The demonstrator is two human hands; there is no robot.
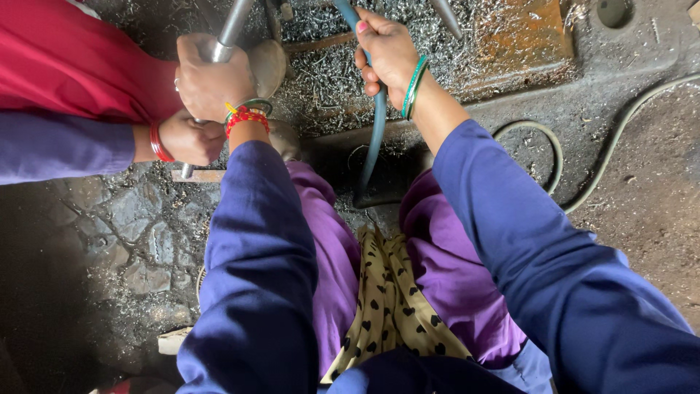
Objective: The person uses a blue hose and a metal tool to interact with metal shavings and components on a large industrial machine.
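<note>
My left hand (pixel 211 80) is closed around a shiny metal rod (pixel 233 25) that rises toward the top of the head view. My right hand (pixel 386 51) grips a blue-green hose (pixel 377 131) that runs down between my knees. Another person's hand (pixel 191 138), with a red bangle at the wrist, holds the same rod just below my left hand. Both my wrists carry green and red bangles. My sleeves are dark blue and my lap is covered in purple cloth.
Metal shavings (pixel 328 73) lie thick on a rusty metal plate (pixel 525 36) ahead. A pale hose (pixel 583 182) loops over the dirt floor at right. Cracked stone paving (pixel 131 241) is at left. The other person's red and blue sleeves (pixel 65 95) fill the upper left.
</note>
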